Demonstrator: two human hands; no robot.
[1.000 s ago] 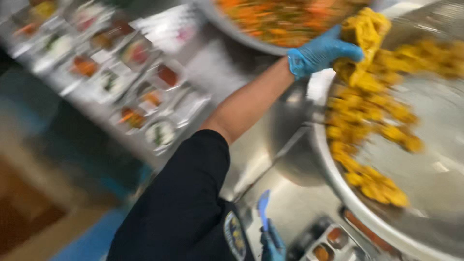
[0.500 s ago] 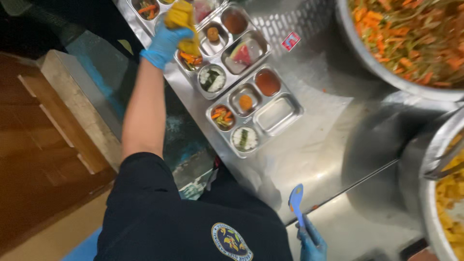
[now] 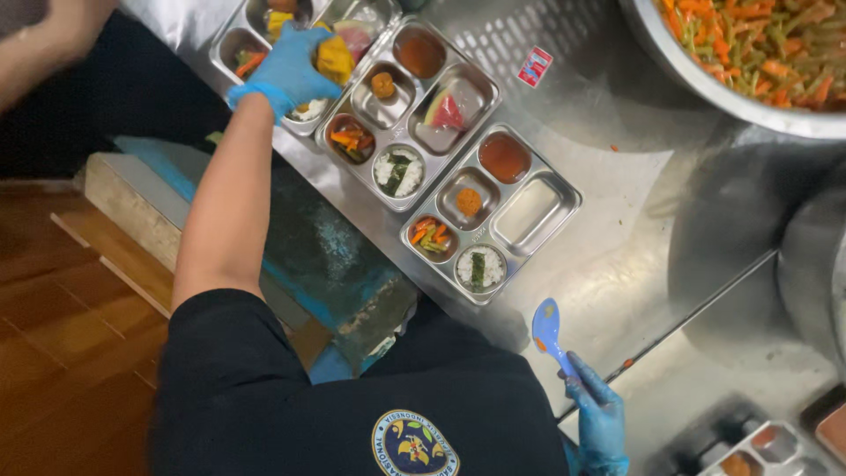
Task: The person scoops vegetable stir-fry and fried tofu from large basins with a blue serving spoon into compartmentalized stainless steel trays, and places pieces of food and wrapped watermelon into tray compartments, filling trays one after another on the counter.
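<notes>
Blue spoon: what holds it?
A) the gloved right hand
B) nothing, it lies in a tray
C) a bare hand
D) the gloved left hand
A: the right hand, in a blue glove, grips the blue spoon by its handle; the left hand holds yellow food.

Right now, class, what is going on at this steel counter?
A person in blue gloves works over a row of steel compartment trays. The left hand holds a yellow food piece over the far tray. The right hand grips a blue spoon near the counter edge. The nearest tray has its large compartment empty.
</notes>
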